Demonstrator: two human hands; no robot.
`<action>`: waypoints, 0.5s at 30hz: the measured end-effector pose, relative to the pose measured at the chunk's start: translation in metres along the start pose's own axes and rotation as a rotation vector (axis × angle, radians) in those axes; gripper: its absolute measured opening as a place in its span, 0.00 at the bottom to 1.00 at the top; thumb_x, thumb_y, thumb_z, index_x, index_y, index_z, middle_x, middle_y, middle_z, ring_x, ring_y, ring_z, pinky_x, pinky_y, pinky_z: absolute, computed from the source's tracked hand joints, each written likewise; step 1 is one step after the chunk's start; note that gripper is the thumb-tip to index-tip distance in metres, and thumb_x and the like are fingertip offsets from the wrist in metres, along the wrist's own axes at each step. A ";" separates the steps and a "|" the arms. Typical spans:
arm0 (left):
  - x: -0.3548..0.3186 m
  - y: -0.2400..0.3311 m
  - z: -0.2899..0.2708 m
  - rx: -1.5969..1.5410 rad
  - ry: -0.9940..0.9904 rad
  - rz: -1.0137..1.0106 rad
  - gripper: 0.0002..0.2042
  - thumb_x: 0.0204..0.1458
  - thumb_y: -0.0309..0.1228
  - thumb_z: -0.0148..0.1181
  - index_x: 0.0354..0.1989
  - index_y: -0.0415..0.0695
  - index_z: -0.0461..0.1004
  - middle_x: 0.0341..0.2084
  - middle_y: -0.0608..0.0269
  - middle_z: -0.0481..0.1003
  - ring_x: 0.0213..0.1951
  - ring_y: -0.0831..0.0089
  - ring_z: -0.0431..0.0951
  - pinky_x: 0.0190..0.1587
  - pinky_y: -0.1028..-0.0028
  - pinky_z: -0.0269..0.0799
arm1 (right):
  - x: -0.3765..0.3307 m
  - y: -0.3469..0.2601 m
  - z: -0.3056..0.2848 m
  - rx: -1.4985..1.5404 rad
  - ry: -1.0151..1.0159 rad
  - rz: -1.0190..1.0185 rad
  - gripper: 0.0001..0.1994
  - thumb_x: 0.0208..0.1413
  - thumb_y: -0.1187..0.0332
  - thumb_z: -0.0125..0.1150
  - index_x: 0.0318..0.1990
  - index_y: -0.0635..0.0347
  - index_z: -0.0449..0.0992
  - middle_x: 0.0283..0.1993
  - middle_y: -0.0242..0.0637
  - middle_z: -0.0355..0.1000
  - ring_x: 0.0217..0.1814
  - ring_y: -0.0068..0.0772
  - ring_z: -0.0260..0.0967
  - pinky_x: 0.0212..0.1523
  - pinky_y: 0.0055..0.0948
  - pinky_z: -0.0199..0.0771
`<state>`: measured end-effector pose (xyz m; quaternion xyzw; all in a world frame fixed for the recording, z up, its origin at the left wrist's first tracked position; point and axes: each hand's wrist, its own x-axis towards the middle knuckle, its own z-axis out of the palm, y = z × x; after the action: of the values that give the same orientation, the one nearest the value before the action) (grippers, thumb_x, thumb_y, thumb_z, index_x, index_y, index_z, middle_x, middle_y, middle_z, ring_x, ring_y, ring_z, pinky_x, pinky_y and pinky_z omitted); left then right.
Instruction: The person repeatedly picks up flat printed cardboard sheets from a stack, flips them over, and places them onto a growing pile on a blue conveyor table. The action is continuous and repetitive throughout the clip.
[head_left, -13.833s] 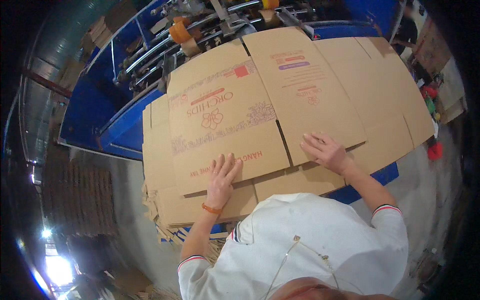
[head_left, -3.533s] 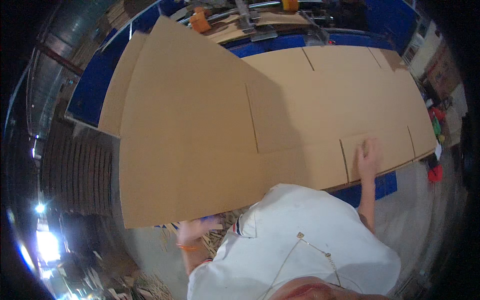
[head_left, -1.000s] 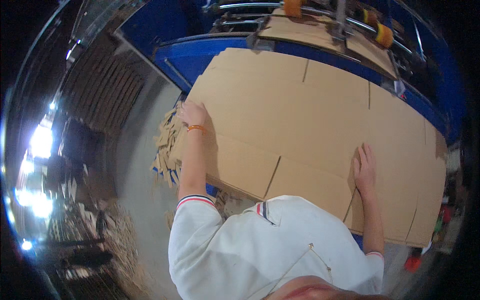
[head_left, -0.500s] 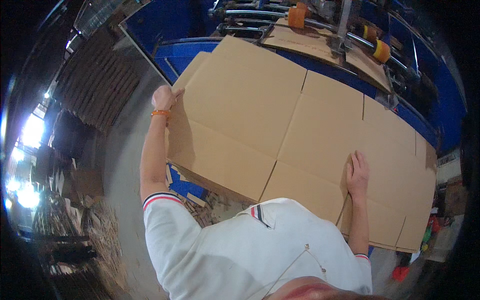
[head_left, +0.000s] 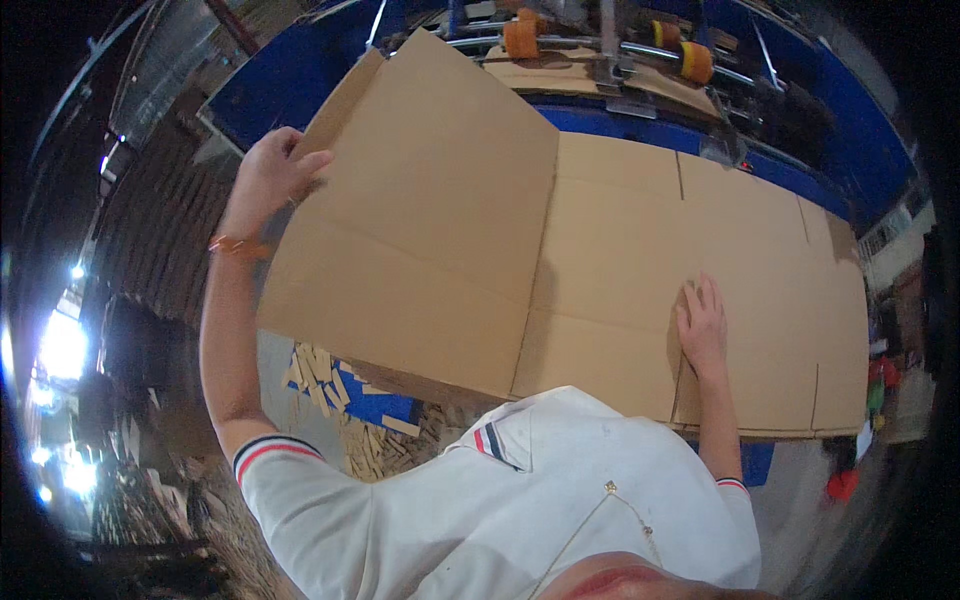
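- The left hand reaches far out to the left, elbow bent, fingers closed around the outer edge of a cardboard sheet, with the thumb over its face.
- The right hand rests palm down on the flat right part of the cardboard, fingers lightly spread and nearly straight, gripping nothing.
- The sheet lies in front of the person's body; its left part tilts up along a crease, while the right part is flat.
- The sheet's lower edge runs close to the white shirt; its upper left corner stands up before the blue machine.
- Bare grey floor shows at the lower right.
- The cardboard is plain tan and matt, with straight creases and narrow dark slots cut in from its edges.
- Beyond it are shiny metal bars carrying round orange rollers.
- Thin cardboard strips lie in a loose heap below the sheet's left part.
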<state>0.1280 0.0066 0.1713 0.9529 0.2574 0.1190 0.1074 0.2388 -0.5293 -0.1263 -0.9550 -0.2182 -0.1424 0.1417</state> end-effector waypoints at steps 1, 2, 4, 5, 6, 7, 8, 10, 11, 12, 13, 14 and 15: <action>-0.014 0.008 -0.010 -0.495 -0.106 0.067 0.28 0.49 0.51 0.63 0.52 0.43 0.73 0.47 0.57 0.75 0.48 0.69 0.75 0.48 0.66 0.70 | -0.011 -0.001 -0.009 0.008 0.003 0.032 0.20 0.57 0.64 0.56 0.57 0.59 0.70 0.68 0.49 0.55 0.71 0.53 0.49 0.67 0.47 0.54; -0.040 0.013 -0.017 -0.986 -0.218 0.135 0.34 0.51 0.56 0.60 0.58 0.40 0.69 0.51 0.54 0.72 0.50 0.69 0.73 0.50 0.66 0.69 | -0.021 0.000 -0.017 0.018 0.014 0.063 0.20 0.57 0.64 0.56 0.56 0.59 0.70 0.68 0.50 0.55 0.71 0.53 0.48 0.67 0.48 0.53; -0.084 0.012 0.004 -1.632 -0.348 0.482 0.45 0.52 0.64 0.51 0.64 0.32 0.57 0.60 0.50 0.64 0.58 0.64 0.66 0.58 0.64 0.63 | -0.050 0.013 -0.016 -0.060 0.070 0.239 0.21 0.56 0.63 0.57 0.57 0.60 0.69 0.68 0.51 0.55 0.71 0.54 0.48 0.67 0.50 0.52; -0.116 0.034 0.024 -1.652 -0.234 0.570 0.48 0.51 0.65 0.49 0.65 0.31 0.53 0.63 0.49 0.59 0.62 0.64 0.60 0.61 0.62 0.58 | -0.068 0.025 -0.016 -0.103 0.098 0.335 0.22 0.56 0.63 0.57 0.57 0.60 0.69 0.68 0.51 0.55 0.71 0.55 0.48 0.67 0.50 0.52; -0.152 0.055 0.040 -1.660 -0.098 0.644 0.50 0.51 0.67 0.47 0.66 0.29 0.50 0.66 0.48 0.55 0.66 0.63 0.55 0.64 0.61 0.53 | -0.078 0.038 -0.022 -0.161 0.088 0.436 0.23 0.56 0.62 0.57 0.58 0.60 0.68 0.68 0.52 0.55 0.71 0.56 0.48 0.67 0.51 0.51; -0.177 0.059 0.064 -1.563 0.001 0.660 0.47 0.51 0.62 0.49 0.66 0.30 0.50 0.64 0.48 0.56 0.64 0.63 0.57 0.63 0.62 0.55 | -0.094 0.057 -0.028 -0.217 0.081 0.549 0.24 0.56 0.60 0.57 0.59 0.60 0.67 0.68 0.53 0.55 0.71 0.56 0.48 0.67 0.52 0.51; -0.199 0.052 0.089 -1.415 0.083 0.597 0.45 0.51 0.58 0.50 0.65 0.30 0.51 0.63 0.49 0.58 0.62 0.64 0.59 0.61 0.63 0.57 | -0.112 0.088 -0.019 -0.335 0.140 0.648 0.25 0.57 0.59 0.56 0.60 0.60 0.66 0.66 0.53 0.57 0.70 0.57 0.49 0.67 0.53 0.50; -0.220 0.015 0.155 -1.183 0.132 0.319 0.40 0.50 0.50 0.54 0.65 0.32 0.53 0.60 0.50 0.61 0.59 0.65 0.62 0.58 0.65 0.60 | -0.180 0.165 -0.010 -0.608 0.320 0.735 0.24 0.57 0.57 0.56 0.58 0.62 0.67 0.61 0.52 0.62 0.65 0.57 0.56 0.65 0.52 0.54; -0.228 -0.006 0.177 -1.097 0.159 0.161 0.38 0.50 0.46 0.55 0.65 0.33 0.54 0.59 0.51 0.62 0.57 0.65 0.64 0.56 0.66 0.62 | -0.206 0.201 -0.008 -0.730 0.433 0.657 0.23 0.58 0.55 0.56 0.55 0.63 0.69 0.57 0.50 0.66 0.61 0.55 0.61 0.62 0.51 0.57; -0.223 -0.021 0.192 -1.072 0.172 0.054 0.36 0.50 0.41 0.57 0.64 0.34 0.54 0.57 0.52 0.64 0.55 0.66 0.66 0.54 0.67 0.64 | -0.230 0.230 -0.010 -0.367 0.638 0.934 0.22 0.58 0.55 0.56 0.52 0.63 0.70 0.54 0.48 0.68 0.57 0.50 0.64 0.59 0.49 0.62; -0.211 -0.037 0.195 -1.101 0.202 -0.016 0.34 0.50 0.37 0.58 0.64 0.34 0.55 0.56 0.52 0.65 0.53 0.66 0.68 0.52 0.68 0.66 | -0.245 0.259 -0.014 0.018 0.843 1.162 0.21 0.59 0.54 0.55 0.50 0.63 0.71 0.50 0.45 0.70 0.54 0.45 0.67 0.55 0.47 0.66; -0.193 -0.051 0.193 -1.171 0.231 -0.069 0.33 0.50 0.33 0.60 0.64 0.35 0.56 0.54 0.53 0.67 0.51 0.67 0.70 0.51 0.69 0.67 | -0.271 0.297 -0.027 0.454 0.946 1.235 0.20 0.59 0.55 0.55 0.50 0.62 0.71 0.50 0.44 0.70 0.55 0.43 0.67 0.54 0.45 0.68; -0.169 -0.062 0.192 -1.246 0.256 -0.085 0.32 0.49 0.29 0.62 0.64 0.36 0.57 0.53 0.54 0.68 0.49 0.67 0.72 0.49 0.70 0.69 | -0.303 0.334 -0.050 0.889 1.039 1.263 0.20 0.59 0.55 0.55 0.50 0.61 0.71 0.50 0.42 0.71 0.55 0.40 0.67 0.53 0.43 0.70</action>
<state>0.0118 -0.0558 -0.0565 0.6787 0.1881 0.3552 0.6147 0.1195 -0.9488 -0.2506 -0.5710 0.3984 -0.3519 0.6257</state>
